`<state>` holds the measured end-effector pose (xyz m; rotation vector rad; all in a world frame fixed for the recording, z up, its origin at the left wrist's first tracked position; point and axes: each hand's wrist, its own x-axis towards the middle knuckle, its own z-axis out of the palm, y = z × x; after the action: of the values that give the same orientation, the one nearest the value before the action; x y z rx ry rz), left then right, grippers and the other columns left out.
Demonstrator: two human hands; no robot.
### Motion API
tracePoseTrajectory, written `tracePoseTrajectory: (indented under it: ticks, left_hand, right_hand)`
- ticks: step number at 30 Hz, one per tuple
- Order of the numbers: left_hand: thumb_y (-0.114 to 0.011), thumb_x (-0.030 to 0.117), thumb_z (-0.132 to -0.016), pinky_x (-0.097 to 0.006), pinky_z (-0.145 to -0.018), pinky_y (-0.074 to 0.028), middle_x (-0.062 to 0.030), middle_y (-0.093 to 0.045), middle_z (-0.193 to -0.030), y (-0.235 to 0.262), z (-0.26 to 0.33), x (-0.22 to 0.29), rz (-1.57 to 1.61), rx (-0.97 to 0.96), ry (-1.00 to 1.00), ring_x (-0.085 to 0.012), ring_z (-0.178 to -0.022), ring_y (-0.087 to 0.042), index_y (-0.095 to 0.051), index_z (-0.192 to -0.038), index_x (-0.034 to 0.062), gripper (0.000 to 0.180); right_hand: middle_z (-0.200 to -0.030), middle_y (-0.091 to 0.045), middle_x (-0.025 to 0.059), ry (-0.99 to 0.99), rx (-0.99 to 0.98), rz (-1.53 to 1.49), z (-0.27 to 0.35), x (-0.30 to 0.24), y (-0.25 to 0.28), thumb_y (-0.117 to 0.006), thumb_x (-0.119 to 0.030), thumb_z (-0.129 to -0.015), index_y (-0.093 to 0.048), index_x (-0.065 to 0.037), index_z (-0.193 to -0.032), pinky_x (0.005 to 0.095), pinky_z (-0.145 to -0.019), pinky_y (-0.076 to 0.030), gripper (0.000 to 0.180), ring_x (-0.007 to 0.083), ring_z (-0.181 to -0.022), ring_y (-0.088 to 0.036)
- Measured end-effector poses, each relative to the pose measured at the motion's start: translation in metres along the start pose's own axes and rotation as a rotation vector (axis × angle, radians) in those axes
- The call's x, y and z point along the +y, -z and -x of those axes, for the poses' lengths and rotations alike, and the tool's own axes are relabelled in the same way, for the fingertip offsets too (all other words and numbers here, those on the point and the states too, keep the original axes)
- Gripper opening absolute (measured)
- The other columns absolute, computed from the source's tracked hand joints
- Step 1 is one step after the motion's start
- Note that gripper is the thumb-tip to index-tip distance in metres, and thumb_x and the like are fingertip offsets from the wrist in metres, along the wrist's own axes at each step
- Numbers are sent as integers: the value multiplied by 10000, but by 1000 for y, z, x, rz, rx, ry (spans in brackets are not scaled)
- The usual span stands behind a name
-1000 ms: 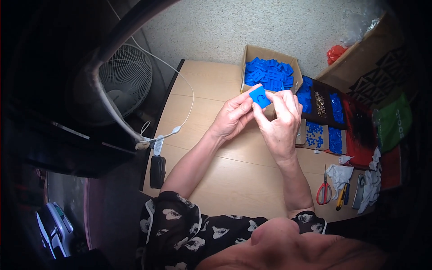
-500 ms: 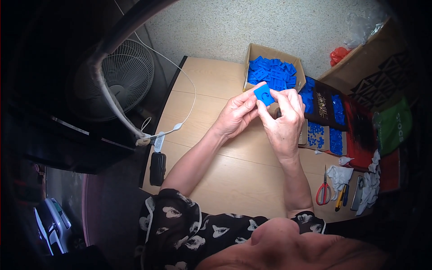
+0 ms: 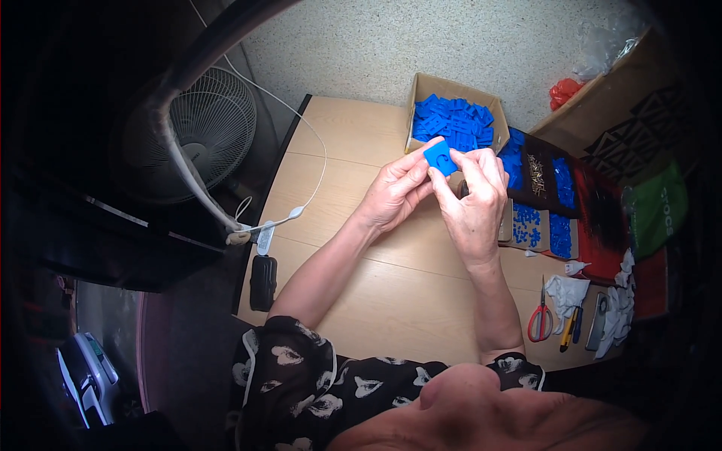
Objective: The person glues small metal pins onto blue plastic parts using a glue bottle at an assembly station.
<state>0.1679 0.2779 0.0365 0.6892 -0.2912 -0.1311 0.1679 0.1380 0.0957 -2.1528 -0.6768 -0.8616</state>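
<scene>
A small flat blue plastic piece (image 3: pixel 439 158) with a curved slot in its face is held up over the table, in front of the open carton. My left hand (image 3: pixel 392 194) pinches it by its left side between thumb and fingers. On its right edge my right hand (image 3: pixel 477 197) closes with thumb and fingertips. Whether a smaller part sits between the right fingertips cannot be made out. Behind the hands, the cardboard box (image 3: pixel 496 113) is heaped with similar blue plastic pieces (image 3: pixel 453 120).
Right of my hands stand trays of small blue parts (image 3: pixel 560 184) and brass-coloured screws or pins (image 3: pixel 537 174). Nearer lie red-handled scissors (image 3: pixel 541 322), a yellow cutter (image 3: pixel 569 334) and crumpled white tissue (image 3: pixel 565 295). A black case (image 3: pixel 263 283) rests at the left edge, below a white cable (image 3: pixel 325 161).
Almost nothing differs. Both hands keep their grip on the blue plastic piece, which has at most shifted very slightly.
</scene>
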Motion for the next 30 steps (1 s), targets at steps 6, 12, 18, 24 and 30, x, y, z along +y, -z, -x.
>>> tracePoseTrajectory:
  ticks: [6, 12, 18, 24, 30]
  left_hand:
    - [-454, 145, -1032, -315, -1086, -433, -84, -530, -1345, -3, 1, 1, 1, 11, 7, -140, -1210, -529, -304, -1486, 27, 492]
    - [-461, 140, -1029, -321, -1086, -434, -88, -523, -1358, 0, 1, -3, 16, 10, 2, -145, -1217, -525, -308, -1484, 27, 494]
    - [-462, 136, -1028, -322, -1085, -437, -90, -524, -1359, 1, 2, -5, 20, 15, 6, -149, -1219, -526, -316, -1480, 24, 488]
    - [-448, 141, -1032, -330, -1092, -432, -113, -523, -1353, 10, 3, -12, 48, 25, 26, -181, -1246, -520, -339, -1460, 3, 462]
    - [-423, 151, -1040, -356, -1097, -433, -150, -514, -1347, 20, 3, -21, 85, 72, 55, -218, -1253, -522, -365, -1431, -27, 433]
  right_hand:
    - [-871, -563, 77, -23, -8, 1, 0, -1, 1, -801, -130, -707, -685, -13, -948, 396, -762, -397, 292, 245, -853, -555]
    - [-868, -556, 87, -28, -13, -18, 1, 2, 0, -801, -125, -703, -685, -9, -937, 395, -747, -407, 286, 247, -834, -553]
    - [-862, -551, 87, -57, -22, -27, 2, 2, 0, -803, -137, -703, -684, -6, -922, 397, -744, -412, 282, 249, -832, -551]
    - [-859, -568, 100, -115, -81, -12, 6, 11, -5, -804, -179, -712, -692, -5, -902, 407, -761, -425, 281, 265, -846, -563]
    - [-887, -620, 142, -282, -171, -45, 13, 20, -14, -794, -220, -741, -701, 15, -957, 423, -733, -492, 332, 286, -808, -619]
